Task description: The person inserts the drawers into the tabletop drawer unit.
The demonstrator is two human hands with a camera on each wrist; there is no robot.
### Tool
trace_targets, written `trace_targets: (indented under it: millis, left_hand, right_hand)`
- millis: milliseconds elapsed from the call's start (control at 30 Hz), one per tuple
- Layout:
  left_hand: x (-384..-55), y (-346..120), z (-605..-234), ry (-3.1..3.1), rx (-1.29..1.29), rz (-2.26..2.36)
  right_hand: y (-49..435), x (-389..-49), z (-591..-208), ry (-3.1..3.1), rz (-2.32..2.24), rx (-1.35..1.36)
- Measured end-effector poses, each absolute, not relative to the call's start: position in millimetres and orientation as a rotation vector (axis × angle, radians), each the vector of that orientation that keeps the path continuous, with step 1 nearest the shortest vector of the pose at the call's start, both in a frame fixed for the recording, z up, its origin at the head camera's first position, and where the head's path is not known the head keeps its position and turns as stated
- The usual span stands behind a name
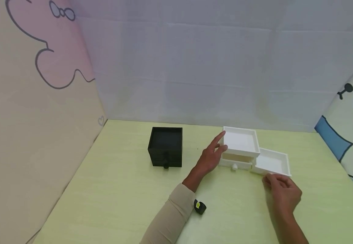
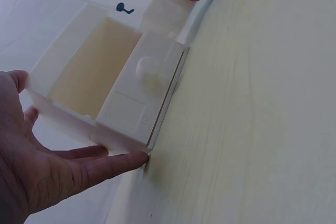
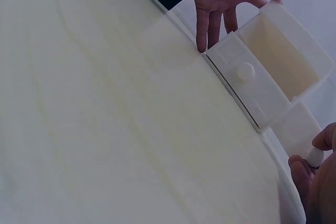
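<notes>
A small white two-level drawer box point(image 1: 241, 140) stands toward the back right, its upper slot bare and its lower drawer, with a round knob point(image 3: 245, 72), pushed in. My left hand point(image 1: 210, 157) is at the box's left side, fingers spread and mostly straight, thumb at the top edge in the left wrist view. The upper white drawer point(image 1: 272, 161) is out of its slot, to the right of the box. Between thumb and fingers, my right hand point(image 1: 284, 195) pinches that drawer's white knob point(image 3: 315, 157). Nothing lies inside the visible part of the drawer.
A black drawer box point(image 1: 165, 147) with a front knob stands left of the white one. Beside the left sleeve point(image 1: 171, 215) is a small black item point(image 1: 199, 207) with a yellow mark. A pale curtain point(image 1: 194, 67) hangs behind the yellowish table point(image 1: 118, 189).
</notes>
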State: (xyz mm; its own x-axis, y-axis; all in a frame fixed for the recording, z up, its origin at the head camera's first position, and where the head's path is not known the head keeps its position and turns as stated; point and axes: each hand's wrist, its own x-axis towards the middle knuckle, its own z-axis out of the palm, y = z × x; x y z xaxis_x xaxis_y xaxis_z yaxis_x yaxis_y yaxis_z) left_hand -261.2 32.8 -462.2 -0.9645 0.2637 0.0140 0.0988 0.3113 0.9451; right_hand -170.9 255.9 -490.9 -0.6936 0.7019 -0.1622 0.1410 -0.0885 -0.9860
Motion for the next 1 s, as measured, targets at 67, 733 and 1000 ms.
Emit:
trace_targets:
  millis: [67, 733, 1000]
  left_hand:
    - [-261, 33, -462, 2.423, 0.346, 1.733]
    - [-261, 30, -461, 2.426, 0.353, 1.74]
    - [-263, 32, -464, 2.422, 0.366, 1.743]
  right_hand:
    - [255, -169, -491, -1.785, 1.83, -0.902]
    - [240, -151, -492, -1.622, 1.896, -0.747]
    - [240, -145, -490, -1.574, 1.923, -0.723]
